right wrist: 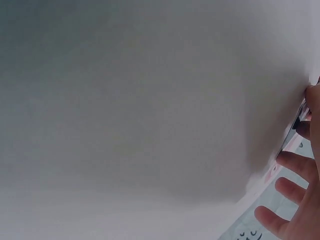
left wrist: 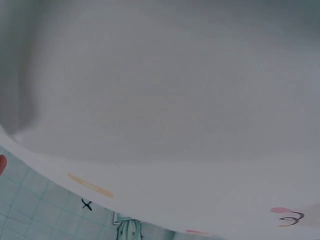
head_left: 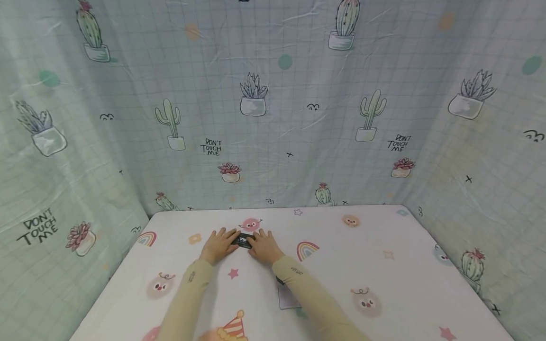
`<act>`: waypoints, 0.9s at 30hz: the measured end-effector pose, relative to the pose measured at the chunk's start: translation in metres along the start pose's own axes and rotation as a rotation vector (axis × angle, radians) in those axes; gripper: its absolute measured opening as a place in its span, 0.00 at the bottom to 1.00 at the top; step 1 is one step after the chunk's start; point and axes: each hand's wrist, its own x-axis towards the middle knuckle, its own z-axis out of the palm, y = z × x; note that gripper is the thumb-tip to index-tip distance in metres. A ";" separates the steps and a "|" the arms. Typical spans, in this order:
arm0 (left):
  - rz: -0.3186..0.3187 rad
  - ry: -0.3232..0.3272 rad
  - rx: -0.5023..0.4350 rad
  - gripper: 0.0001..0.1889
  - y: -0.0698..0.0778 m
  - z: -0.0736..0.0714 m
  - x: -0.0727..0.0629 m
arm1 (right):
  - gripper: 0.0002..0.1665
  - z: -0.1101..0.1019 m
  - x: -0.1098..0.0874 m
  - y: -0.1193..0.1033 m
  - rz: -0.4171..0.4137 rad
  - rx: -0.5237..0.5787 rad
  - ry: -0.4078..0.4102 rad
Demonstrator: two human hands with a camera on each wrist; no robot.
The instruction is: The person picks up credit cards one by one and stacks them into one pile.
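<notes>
A small black card (head_left: 243, 240) with "VIP" in pale letters lies on or just over the white table, between the two hands. My left hand (head_left: 219, 246) holds its left end with thumb and index finger, the other fingers pointing forward. At the right end, my right hand (head_left: 265, 247) holds it the same way. In the right wrist view the card's thin dark edge (right wrist: 296, 124) shows beside the right hand (right wrist: 302, 200), whose other fingers are spread. Only one fingertip (left wrist: 2, 164) of the left hand appears in the left wrist view.
A flat, pale thing with a purple edge (head_left: 287, 299) lies on the table, partly covered by the right forearm; a small black part (head_left: 279, 280) shows at its top. The white table (head_left: 341, 265) has printed cartoon figures. Cactus-patterned curtains (head_left: 277, 132) enclose its back and sides.
</notes>
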 end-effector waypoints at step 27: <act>0.232 0.151 0.113 0.24 -0.008 0.006 -0.011 | 0.24 -0.003 -0.004 0.007 -0.103 -0.112 0.067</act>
